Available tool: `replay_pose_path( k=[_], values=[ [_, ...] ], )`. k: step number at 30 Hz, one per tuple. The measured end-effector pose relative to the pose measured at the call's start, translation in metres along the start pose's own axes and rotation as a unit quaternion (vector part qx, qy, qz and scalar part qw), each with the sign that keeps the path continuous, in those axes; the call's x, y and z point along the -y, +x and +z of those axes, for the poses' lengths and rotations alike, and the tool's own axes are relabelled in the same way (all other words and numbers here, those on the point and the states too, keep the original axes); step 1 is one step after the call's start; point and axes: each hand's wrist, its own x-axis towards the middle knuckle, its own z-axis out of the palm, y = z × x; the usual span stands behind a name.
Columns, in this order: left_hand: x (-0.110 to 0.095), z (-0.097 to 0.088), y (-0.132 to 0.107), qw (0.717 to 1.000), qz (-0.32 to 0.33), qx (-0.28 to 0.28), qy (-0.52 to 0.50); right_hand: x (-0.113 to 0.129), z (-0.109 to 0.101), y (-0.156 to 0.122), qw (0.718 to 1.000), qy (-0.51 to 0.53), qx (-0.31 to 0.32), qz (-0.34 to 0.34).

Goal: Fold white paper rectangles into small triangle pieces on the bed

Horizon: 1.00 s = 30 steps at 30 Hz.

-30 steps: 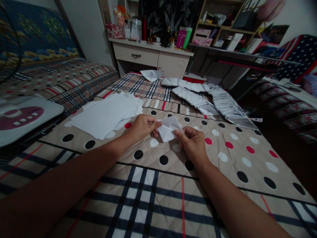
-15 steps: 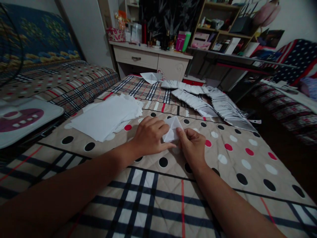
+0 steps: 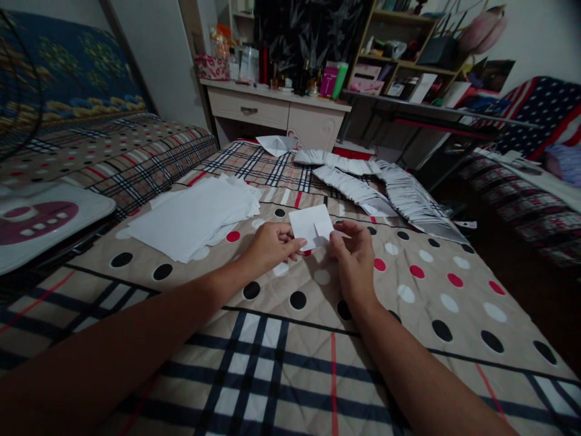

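A small folded sheet of white paper (image 3: 305,221), nearly square with a short upright flap on its lower right, is held just above the bedspread. My left hand (image 3: 272,243) pinches its lower left corner between thumb and fingers. At the right edge, my right hand (image 3: 354,254) has its thumb and curled fingers against the paper. Left of my hands lies a loose stack of plain white sheets (image 3: 190,215). Beyond, long rows of folded white paper pieces (image 3: 406,197) stand packed together, and another folded sheet (image 3: 276,144) rests at the bed's far end.
The polka-dot and plaid bedspread (image 3: 290,363) spreads under everything. A white and purple plastic lid or panel (image 3: 54,221) sits at the left. Behind the bed are a white dresser (image 3: 247,109) with bottles and boxes, and shelves (image 3: 402,60). A flag-patterned cover (image 3: 540,115) is at far right.
The folded paper has gone from a pointed shape to a flat square with a flap. My left hand has shifted from over the paper to its lower left corner.
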Motion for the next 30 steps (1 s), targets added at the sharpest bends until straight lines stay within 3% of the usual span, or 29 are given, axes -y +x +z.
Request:
replay_pose_path(
  k=[2, 5, 11, 16, 22, 25, 30],
  values=[
    [-0.002, 0.000, 0.000, 0.997, -0.051, 0.033, -0.045, -0.002, 0.002, 0.002, 0.998, 0.033, 0.042, 0.042],
    [-0.004, -0.001, 0.001, 0.995, -0.073, 0.040, -0.053, -0.002, 0.003, 0.002, 0.992, 0.052, 0.075, 0.085],
    [0.002, -0.009, 0.008, 0.999, -0.002, -0.020, -0.044, -0.005, -0.001, 0.005, 0.983, 0.010, 0.148, 0.108],
    [0.016, -0.015, 0.015, 0.998, 0.036, 0.000, 0.050, -0.008, -0.003, 0.007, 0.977, -0.126, 0.168, 0.043],
    [0.027, -0.019, 0.018, 0.978, 0.105, 0.011, 0.179, -0.009, -0.009, 0.006, 0.921, -0.360, 0.124, -0.083],
    [0.028, -0.020, 0.018, 0.974, 0.107, 0.032, 0.195, -0.011, -0.010, 0.007, 0.920, -0.355, 0.133, -0.100],
    [0.027, -0.019, 0.016, 0.970, 0.149, 0.044, 0.187, -0.015, -0.010, 0.006, 0.948, -0.246, 0.185, -0.081]
  ],
)
